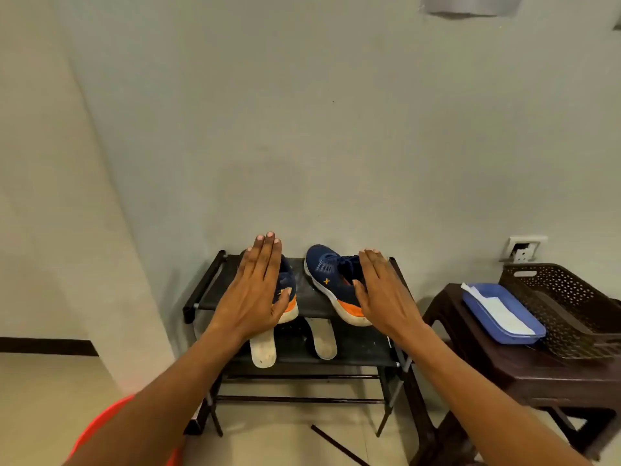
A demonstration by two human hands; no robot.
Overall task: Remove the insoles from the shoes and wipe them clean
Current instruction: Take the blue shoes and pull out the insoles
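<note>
1. Hands were flat with fingers straight: left hand (255,290) in front of the left shoe (289,284), right hand (384,294) beside the right shoe (327,274), both shoes on the top shelf (304,302).
2. Left insole (263,351) and right insole (324,341) lay on the lower shelf (364,346).

Mesh-knit shoes (331,280), perforated plastic basket (564,297), matt wall (302,129)

body | my left grip (255,290) and right grip (383,294) were bare hands, long-fingered, nails cut short | left forearm (168,388) and right forearm (470,381) were uncovered down to the frame's lower edge | a bright red-orange garment (111,428) showed beneath my left forearm
</note>
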